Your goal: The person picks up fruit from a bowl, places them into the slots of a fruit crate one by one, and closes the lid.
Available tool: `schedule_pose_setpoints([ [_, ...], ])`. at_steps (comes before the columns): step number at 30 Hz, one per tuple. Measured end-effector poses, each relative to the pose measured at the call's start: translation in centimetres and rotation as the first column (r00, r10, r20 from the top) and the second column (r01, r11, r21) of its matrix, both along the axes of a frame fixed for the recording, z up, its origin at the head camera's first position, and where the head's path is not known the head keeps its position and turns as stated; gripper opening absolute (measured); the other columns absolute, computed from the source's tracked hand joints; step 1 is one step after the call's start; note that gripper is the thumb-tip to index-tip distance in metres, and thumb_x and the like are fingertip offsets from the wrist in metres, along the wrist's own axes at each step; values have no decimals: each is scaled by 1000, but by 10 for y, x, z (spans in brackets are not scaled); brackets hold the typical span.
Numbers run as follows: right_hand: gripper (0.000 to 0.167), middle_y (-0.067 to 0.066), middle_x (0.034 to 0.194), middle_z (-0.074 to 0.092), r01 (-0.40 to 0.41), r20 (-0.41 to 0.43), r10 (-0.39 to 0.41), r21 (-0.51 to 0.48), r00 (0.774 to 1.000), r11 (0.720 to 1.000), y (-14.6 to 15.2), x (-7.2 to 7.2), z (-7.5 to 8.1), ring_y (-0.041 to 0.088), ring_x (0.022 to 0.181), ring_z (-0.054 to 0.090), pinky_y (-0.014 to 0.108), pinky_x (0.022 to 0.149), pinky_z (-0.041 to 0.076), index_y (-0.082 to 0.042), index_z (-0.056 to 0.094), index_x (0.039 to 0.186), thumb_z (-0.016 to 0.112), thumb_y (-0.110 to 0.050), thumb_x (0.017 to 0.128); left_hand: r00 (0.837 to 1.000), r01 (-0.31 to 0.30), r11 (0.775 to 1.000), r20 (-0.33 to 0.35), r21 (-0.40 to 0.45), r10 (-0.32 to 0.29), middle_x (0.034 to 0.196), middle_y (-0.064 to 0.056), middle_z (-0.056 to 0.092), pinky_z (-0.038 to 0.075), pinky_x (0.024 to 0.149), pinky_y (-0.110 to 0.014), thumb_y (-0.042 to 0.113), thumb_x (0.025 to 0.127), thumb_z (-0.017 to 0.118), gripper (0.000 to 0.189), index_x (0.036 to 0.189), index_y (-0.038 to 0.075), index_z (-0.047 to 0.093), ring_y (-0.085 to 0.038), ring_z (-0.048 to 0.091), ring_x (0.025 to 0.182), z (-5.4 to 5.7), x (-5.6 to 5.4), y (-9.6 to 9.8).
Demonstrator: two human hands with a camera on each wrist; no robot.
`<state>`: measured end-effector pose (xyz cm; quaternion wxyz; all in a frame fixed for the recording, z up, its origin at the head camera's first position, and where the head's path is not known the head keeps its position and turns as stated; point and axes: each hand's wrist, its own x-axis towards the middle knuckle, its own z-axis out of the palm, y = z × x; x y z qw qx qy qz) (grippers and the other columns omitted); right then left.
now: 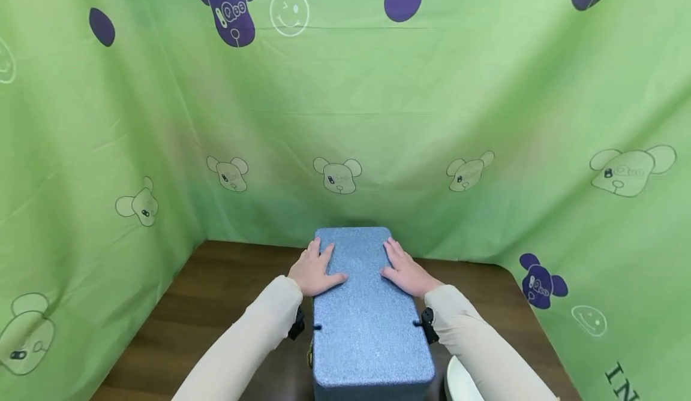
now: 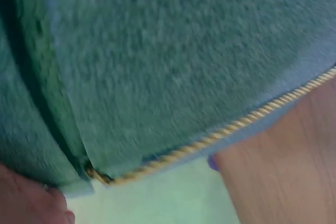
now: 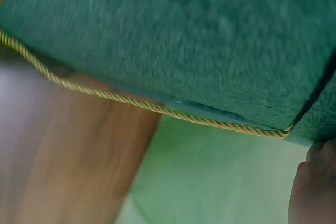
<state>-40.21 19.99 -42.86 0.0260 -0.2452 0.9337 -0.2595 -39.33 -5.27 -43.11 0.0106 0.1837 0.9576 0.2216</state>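
A long blue fabric-covered box (image 1: pixel 367 329) stands lengthwise in front of me in the head view. My left hand (image 1: pixel 315 269) rests at its left edge, fingers spread and thumb on the top. At the right edge my right hand (image 1: pixel 405 269) lies likewise, its fingers fairly straight. A gold twisted cord (image 2: pixel 226 129) runs along the box's side in the left wrist view, meeting a dark seam at a corner. The right wrist view shows a matching cord (image 3: pixel 157 108) on the other side. Only part of each hand shows in its wrist view.
The box stands on a brown wooden table (image 1: pixel 216 281). Near the right forearm is a white rounded dish (image 1: pixel 461 383), partly hidden by the sleeve. A green printed curtain (image 1: pixel 345 89) hangs behind the table and along both sides.
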Motion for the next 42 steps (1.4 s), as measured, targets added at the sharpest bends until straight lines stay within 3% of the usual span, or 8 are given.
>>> schedule_pose_setpoints([
  [5,70,31,154,11,32,-7,-32,0,999,999,-7,3,9,44,142,8,53,113,12,16,18,145,42,-23,92,1000,7,1000,5,25,-7,156,-25,13,24,111,-50,50,92,50,77,150,4,29,-39,17,142,1,-4,-7],
  [13,72,32,153,10,-64,38,61,66,997,996,-9,24,12,44,142,9,55,111,16,15,18,145,46,-30,96,999,36,999,36,10,-36,156,-23,15,27,109,-52,47,91,52,75,150,5,30,-41,20,141,9,10,-28],
  [17,83,33,153,5,-105,92,99,66,991,992,5,21,19,45,142,6,56,111,14,15,15,146,54,-38,95,995,68,998,79,-10,-67,157,-21,12,21,112,-51,47,93,50,73,151,8,28,-38,15,143,14,9,-26],
  [24,107,43,147,5,-157,163,136,126,977,979,10,5,40,52,138,9,56,111,15,22,16,141,81,-32,75,989,101,995,109,-21,-98,157,-22,10,17,113,-50,58,87,56,90,151,3,26,-31,9,146,23,11,-16],
  [29,119,41,149,3,-182,211,145,171,967,968,4,1,34,53,138,5,57,111,11,20,12,143,83,-42,70,989,100,995,117,-30,-95,157,-23,7,16,114,-49,63,80,62,101,152,3,23,-31,8,146,17,15,-15],
  [34,126,40,149,0,-183,222,156,109,962,977,4,-1,26,51,139,2,57,111,9,20,8,143,83,-48,68,991,97,991,104,-92,-88,157,-21,10,17,114,-47,60,77,67,102,151,5,25,-33,11,145,8,12,-12],
  [38,123,39,150,1,-171,207,160,38,965,984,4,-5,21,50,139,4,57,111,13,20,9,143,82,-47,69,995,74,994,78,-86,-67,157,-21,14,24,111,-49,61,73,70,105,150,4,28,-39,19,142,7,10,-12],
  [42,112,34,153,1,-118,212,122,-36,970,992,4,-15,14,47,141,6,55,111,16,15,10,146,75,-46,78,998,35,999,62,-39,-33,157,-19,16,28,108,-51,62,71,71,110,150,0,25,-45,23,139,1,0,-18],
])
